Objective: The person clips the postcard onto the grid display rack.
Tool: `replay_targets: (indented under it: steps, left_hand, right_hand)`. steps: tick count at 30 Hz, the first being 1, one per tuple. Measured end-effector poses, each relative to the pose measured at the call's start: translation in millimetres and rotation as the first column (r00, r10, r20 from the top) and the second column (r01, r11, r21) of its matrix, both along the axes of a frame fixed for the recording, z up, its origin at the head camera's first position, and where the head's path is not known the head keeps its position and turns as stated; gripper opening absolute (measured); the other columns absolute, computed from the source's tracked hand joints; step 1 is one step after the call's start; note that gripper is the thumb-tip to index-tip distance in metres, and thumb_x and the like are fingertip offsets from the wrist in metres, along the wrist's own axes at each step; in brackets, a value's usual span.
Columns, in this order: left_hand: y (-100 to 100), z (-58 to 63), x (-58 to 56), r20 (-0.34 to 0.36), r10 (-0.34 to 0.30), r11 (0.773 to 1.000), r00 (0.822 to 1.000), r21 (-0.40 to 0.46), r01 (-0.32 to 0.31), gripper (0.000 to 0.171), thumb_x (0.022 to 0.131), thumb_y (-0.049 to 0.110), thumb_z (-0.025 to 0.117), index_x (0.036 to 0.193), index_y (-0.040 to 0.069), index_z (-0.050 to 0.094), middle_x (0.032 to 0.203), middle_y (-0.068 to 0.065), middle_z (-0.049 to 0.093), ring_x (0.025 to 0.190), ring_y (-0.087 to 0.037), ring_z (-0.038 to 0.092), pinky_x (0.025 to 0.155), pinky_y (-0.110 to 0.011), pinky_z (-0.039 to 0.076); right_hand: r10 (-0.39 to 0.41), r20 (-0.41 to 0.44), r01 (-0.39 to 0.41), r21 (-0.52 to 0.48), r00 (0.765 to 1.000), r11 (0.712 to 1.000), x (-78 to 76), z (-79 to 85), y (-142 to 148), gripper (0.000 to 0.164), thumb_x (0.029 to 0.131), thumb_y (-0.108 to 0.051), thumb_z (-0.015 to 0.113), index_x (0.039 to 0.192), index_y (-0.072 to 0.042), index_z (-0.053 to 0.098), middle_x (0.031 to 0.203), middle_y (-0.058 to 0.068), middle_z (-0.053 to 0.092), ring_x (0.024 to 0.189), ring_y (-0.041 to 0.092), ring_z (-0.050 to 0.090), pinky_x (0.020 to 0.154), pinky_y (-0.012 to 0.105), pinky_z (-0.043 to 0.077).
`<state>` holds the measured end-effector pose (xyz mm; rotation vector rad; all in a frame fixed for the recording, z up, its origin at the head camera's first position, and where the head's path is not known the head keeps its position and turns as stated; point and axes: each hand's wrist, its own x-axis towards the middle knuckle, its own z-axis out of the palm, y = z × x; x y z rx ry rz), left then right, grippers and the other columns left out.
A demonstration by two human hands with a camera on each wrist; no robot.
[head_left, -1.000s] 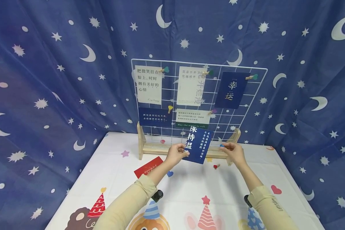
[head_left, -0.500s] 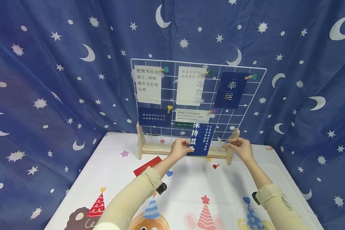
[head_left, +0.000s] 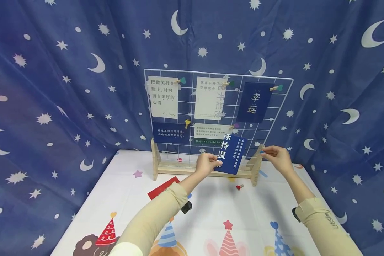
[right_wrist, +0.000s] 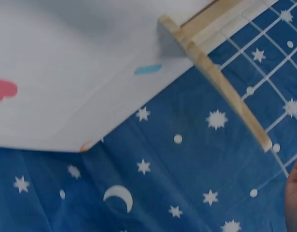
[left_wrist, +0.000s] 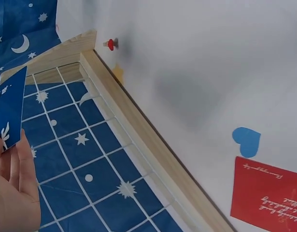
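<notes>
My left hand [head_left: 206, 163] pinches a dark blue postcard [head_left: 231, 153] with white lettering by its lower left corner. The postcard tilts in front of the white wire grid [head_left: 192, 152], overlapping the lower edge of a white-and-green card [head_left: 211, 133]. In the left wrist view the same left hand [left_wrist: 15, 188] shows thumb and fingers on the card's edge. Near the grid's right wooden foot [head_left: 256, 165], my right hand [head_left: 277, 158] pinches a small clothespin with a blue end [head_left: 262, 152]. Only a sliver of the right hand [right_wrist: 295, 193] enters the right wrist view.
Several cards hang clipped on the grid, among them a blue one [head_left: 255, 102] at upper right. A red-heart clothespin [head_left: 239, 186] and a red card [head_left: 163, 187] lie on the white tablecloth [head_left: 121, 199]. A blue starry curtain [head_left: 83, 53] stands behind.
My left hand has carried the blue postcard to the right; it straightened midway and now tilts again. My right hand has shifted right and slightly up with the clothespin.
</notes>
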<state>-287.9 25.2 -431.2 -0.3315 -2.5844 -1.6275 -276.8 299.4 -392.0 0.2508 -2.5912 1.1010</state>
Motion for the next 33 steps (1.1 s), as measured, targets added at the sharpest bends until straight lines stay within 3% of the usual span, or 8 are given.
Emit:
replay_targets:
  steps: [5, 11, 14, 17, 19, 22, 27, 33]
  left_hand:
    - [9, 4.9, -3.0, -0.034, 0.005, 1.000, 0.999, -0.019, -0.005, 0.021, 0.081, 0.011, 0.072, 0.095, -0.005, 0.072, 0.091, -0.016, 0.073, 0.075, -0.024, 0.071, 0.057, -0.019, 0.053]
    - [16, 4.7, 0.0, 0.017, -0.023, 0.999, 1.000, -0.024, 0.024, 0.021, 0.084, 0.009, 0.069, 0.100, -0.005, 0.071, 0.093, -0.018, 0.072, 0.068, -0.026, 0.069, 0.055, -0.020, 0.053]
    - [19, 4.6, 0.1, 0.034, -0.026, 0.998, 0.999, -0.054, 0.028, 0.020, 0.083, 0.008, 0.070, 0.099, -0.003, 0.071, 0.092, -0.015, 0.073, 0.072, -0.023, 0.069, 0.060, -0.021, 0.054]
    - [23, 6.3, -2.7, 0.038, -0.003, 0.996, 0.999, -0.084, 0.007, 0.020, 0.082, 0.008, 0.072, 0.100, -0.001, 0.072, 0.091, -0.012, 0.073, 0.080, -0.018, 0.067, 0.066, -0.021, 0.054]
    - [27, 8.5, -4.6, 0.041, 0.013, 0.995, 0.999, -0.095, -0.009, 0.022, 0.080, 0.008, 0.073, 0.100, 0.000, 0.071, 0.089, -0.011, 0.072, 0.079, -0.017, 0.066, 0.066, -0.020, 0.053]
    - [34, 11.6, -6.0, 0.057, 0.029, 0.995, 0.998, -0.096, -0.023, 0.024, 0.077, 0.008, 0.075, 0.100, 0.001, 0.070, 0.086, -0.010, 0.072, 0.076, -0.015, 0.066, 0.062, -0.019, 0.052]
    - [42, 11.2, -9.2, 0.050, 0.047, 0.995, 0.998, -0.095, -0.043, 0.025, 0.076, 0.010, 0.076, 0.099, 0.003, 0.070, 0.086, -0.009, 0.073, 0.078, -0.016, 0.069, 0.064, -0.020, 0.053]
    - [49, 10.3, -15.1, 0.002, 0.022, 0.996, 1.000, -0.088, -0.022, 0.023, 0.078, 0.011, 0.075, 0.098, 0.002, 0.070, 0.087, -0.010, 0.073, 0.080, -0.018, 0.069, 0.070, -0.023, 0.054]
  right_hand:
    - [-0.014, -0.030, 0.015, 0.031, 0.999, 0.999, -5.0, 17.5, 5, 0.023, 0.087, -0.006, 0.065, 0.104, 0.010, 0.064, 0.102, 0.030, 0.066, 0.070, -0.023, 0.046, 0.064, 0.002, 0.043]
    - [-0.030, -0.022, 0.031, 0.052, 0.999, 0.998, -5.9, 23.6, 9, 0.025, 0.087, -0.007, 0.066, 0.105, 0.010, 0.064, 0.102, 0.030, 0.066, 0.071, -0.020, 0.048, 0.064, 0.002, 0.043]
    - [-0.038, -0.015, 0.039, 0.077, 0.999, 0.996, -7.1, 26.1, 9, 0.025, 0.087, -0.007, 0.066, 0.105, 0.010, 0.064, 0.102, 0.029, 0.066, 0.075, 0.001, 0.064, 0.065, 0.008, 0.049]
    - [-0.055, -0.023, 0.057, 0.100, 0.998, 0.993, -10.5, 33.1, 8, 0.025, 0.088, -0.008, 0.065, 0.106, 0.010, 0.064, 0.103, 0.030, 0.066, 0.085, 0.031, 0.069, 0.074, 0.028, 0.057]
    - [-0.065, -0.015, 0.066, 0.106, 0.998, 0.992, -12.8, 39.1, 10, 0.026, 0.089, -0.008, 0.064, 0.107, 0.010, 0.063, 0.105, 0.031, 0.065, 0.092, 0.041, 0.065, 0.081, 0.043, 0.055]
    - [-0.076, 0.004, 0.075, 0.127, 0.997, 0.989, -15.5, 47.4, 15, 0.027, 0.090, -0.009, 0.063, 0.108, 0.011, 0.061, 0.107, 0.032, 0.063, 0.097, 0.044, 0.062, 0.086, 0.052, 0.051]
    - [-0.072, -0.007, 0.072, 0.144, 0.997, 0.987, -22.7, 56.1, 17, 0.025, 0.090, -0.006, 0.061, 0.107, 0.012, 0.061, 0.106, 0.033, 0.062, 0.097, 0.045, 0.062, 0.086, 0.053, 0.051]
    - [-0.094, -0.005, 0.094, 0.121, 0.996, 0.988, -29.8, 67.3, 11, 0.026, 0.093, -0.006, 0.056, 0.111, 0.013, 0.059, 0.113, 0.034, 0.060, 0.103, 0.047, 0.059, 0.091, 0.055, 0.048]
